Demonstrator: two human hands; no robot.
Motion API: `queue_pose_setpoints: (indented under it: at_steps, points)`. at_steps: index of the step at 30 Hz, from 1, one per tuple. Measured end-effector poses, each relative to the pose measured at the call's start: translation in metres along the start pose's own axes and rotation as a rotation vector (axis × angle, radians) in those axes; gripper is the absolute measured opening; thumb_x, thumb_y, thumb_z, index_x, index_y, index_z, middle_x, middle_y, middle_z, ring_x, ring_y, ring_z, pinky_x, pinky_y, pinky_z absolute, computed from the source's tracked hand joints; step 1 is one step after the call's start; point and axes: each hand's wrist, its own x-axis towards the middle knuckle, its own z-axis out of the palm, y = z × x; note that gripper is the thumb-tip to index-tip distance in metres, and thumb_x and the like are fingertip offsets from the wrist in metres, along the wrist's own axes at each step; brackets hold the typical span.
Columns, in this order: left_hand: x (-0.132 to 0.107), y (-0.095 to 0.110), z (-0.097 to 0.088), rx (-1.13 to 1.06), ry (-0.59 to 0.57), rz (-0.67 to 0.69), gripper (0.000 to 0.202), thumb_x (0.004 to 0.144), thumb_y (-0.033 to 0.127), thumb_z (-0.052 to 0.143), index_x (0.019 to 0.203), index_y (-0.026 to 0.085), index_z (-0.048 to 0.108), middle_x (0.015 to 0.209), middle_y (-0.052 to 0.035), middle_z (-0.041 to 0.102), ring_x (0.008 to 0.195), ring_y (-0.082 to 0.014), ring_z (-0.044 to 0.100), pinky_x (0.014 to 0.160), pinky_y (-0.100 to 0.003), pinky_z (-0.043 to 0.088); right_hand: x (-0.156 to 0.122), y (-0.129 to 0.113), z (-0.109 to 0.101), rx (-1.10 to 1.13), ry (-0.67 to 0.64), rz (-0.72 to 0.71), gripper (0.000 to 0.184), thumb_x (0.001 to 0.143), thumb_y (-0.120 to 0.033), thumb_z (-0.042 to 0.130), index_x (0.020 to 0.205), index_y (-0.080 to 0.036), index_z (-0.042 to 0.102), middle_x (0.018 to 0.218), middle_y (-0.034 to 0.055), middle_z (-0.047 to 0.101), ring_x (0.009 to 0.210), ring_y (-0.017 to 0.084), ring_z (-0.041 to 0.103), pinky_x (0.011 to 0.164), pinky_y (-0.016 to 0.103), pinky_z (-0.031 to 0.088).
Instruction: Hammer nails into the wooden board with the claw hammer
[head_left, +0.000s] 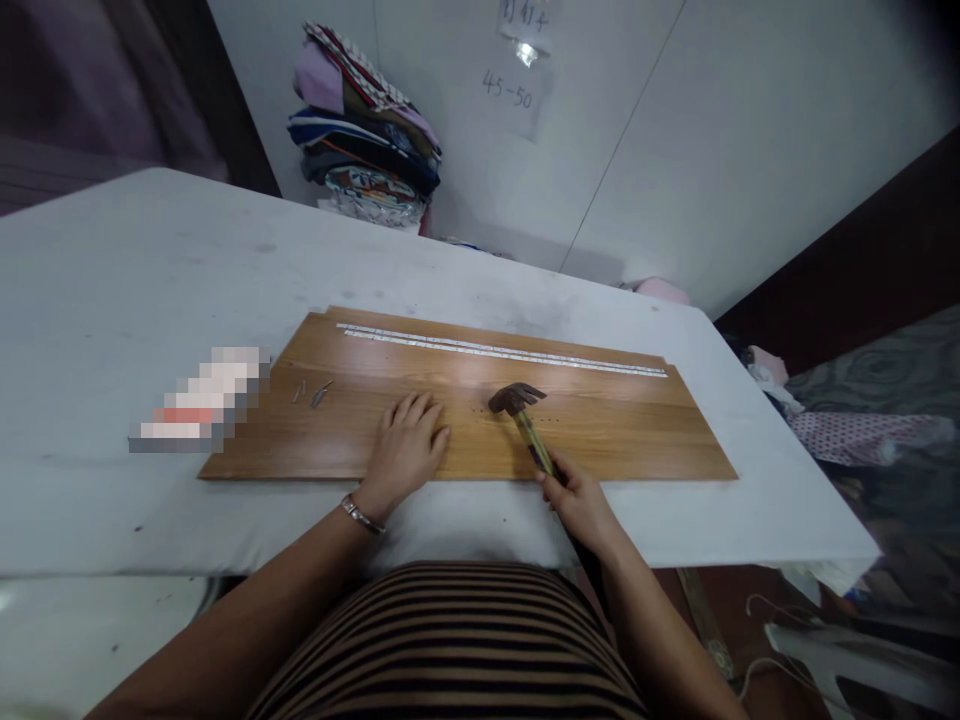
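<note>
A long wooden board (615, 425) lies on the white table (112, 290), with a thin silvery strip (502, 350) running along its far edge. My left hand (405, 450) rests palm down on the board, fingers together and stretched flat. My right hand (577, 500) grips the handle of a claw hammer (521, 410), whose dark head sits on the board just right of my left hand. A row of small dark dots (544, 420), perhaps nails, shows near the hammer head. A few loose nails (315, 393) lie on the board's left end.
A blurred-out small object (202, 400) sits at the board's left end. A stack of folded fabrics (367, 130) leans against the white wall behind the table. Cloth and clutter lie on the floor at right (862, 430).
</note>
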Motion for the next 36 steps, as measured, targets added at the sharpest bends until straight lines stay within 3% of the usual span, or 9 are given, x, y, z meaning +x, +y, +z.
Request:
queue_pose_setpoints:
  at_steps: [9,19,30,36]
  points:
    - [-0.0006,0.0000,0.0005,-0.004,0.031,0.013,0.044,0.101,0.039,0.041,0.133,0.020,0.065,0.152,-0.0124,0.057,0.146,-0.0333,0.044,0.123,-0.055,0.035,-0.0008,0.0005,0.0008,-0.003,-0.012,0.011,0.047,0.087,-0.040,0.060,0.127,-0.018,0.073,0.088,0.0045,0.072,0.066,0.016,0.056,0.057,0.027,0.048]
    - [-0.0006,-0.0009,0.0015,-0.003,0.018,0.011,0.045,0.101,0.037,0.042,0.134,0.018,0.066,0.151,-0.0142,0.057,0.146,-0.0331,0.045,0.123,-0.055,0.034,-0.0002,-0.0045,-0.0011,0.010,0.001,-0.011,0.046,0.088,-0.039,0.060,0.127,-0.018,0.072,0.086,0.0043,0.072,0.070,0.018,0.059,0.062,0.030,0.051]
    - [-0.0007,-0.0001,0.0002,-0.004,0.013,0.011,0.045,0.101,0.037,0.041,0.135,0.018,0.065,0.152,-0.0139,0.057,0.146,-0.0340,0.045,0.123,-0.056,0.035,0.0003,0.0029,0.0028,0.004,-0.004,-0.015,0.044,0.086,-0.036,0.060,0.124,-0.018,0.074,0.086,0.0042,0.072,0.066,0.017,0.058,0.057,0.027,0.049]
    - [-0.0003,-0.0007,0.0013,-0.028,0.034,0.008,0.043,0.099,0.036,0.044,0.132,0.021,0.067,0.150,-0.0125,0.058,0.145,-0.0333,0.045,0.123,-0.055,0.035,0.0000,0.0007,0.0005,-0.012,-0.010,-0.002,0.044,0.087,-0.039,0.061,0.124,-0.020,0.074,0.086,0.0038,0.072,0.072,0.019,0.061,0.062,0.029,0.051]
